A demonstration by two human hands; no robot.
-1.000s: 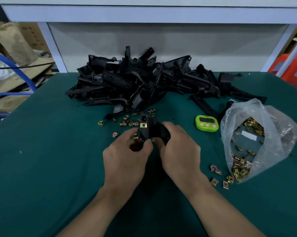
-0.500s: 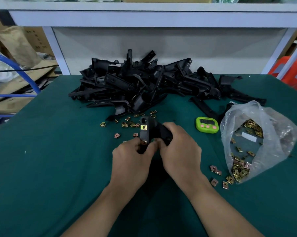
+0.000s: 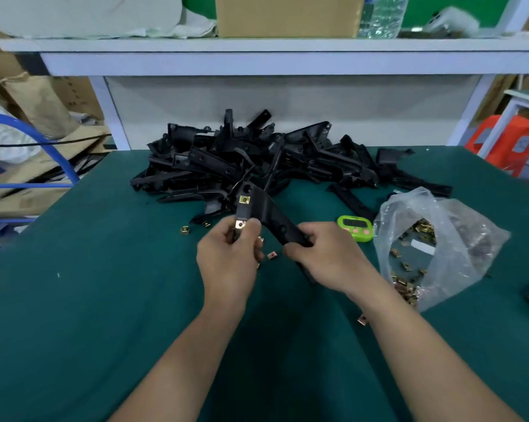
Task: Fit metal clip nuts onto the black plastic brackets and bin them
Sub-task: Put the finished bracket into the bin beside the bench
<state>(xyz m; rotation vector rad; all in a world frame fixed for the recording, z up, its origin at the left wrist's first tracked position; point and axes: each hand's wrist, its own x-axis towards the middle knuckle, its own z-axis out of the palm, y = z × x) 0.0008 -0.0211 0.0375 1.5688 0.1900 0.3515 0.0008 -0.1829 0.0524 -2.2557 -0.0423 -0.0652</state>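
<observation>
While your left hand (image 3: pixel 226 260) pinched a clip nut (image 3: pixel 241 224) between thumb and forefinger at the near end of a black bracket (image 3: pixel 267 213), your right hand (image 3: pixel 327 257) gripped the bracket's other arm, fingers curled round it. You held the bracket up between both hands, above the green worktop (image 3: pixel 74 300). A fitted clip nut (image 3: pixel 245 199) sat further up the same bracket. Loose clip nuts (image 3: pixel 271 255) lay on the worktop under and to the left of your hands. Behind them sat the pile of black brackets (image 3: pixel 257 159), against the back edge. Right of your hands was a green timer (image 3: pixel 355 227), and just beside it a clear plastic bag (image 3: pixel 470 239) with more clip nuts inside.
</observation>
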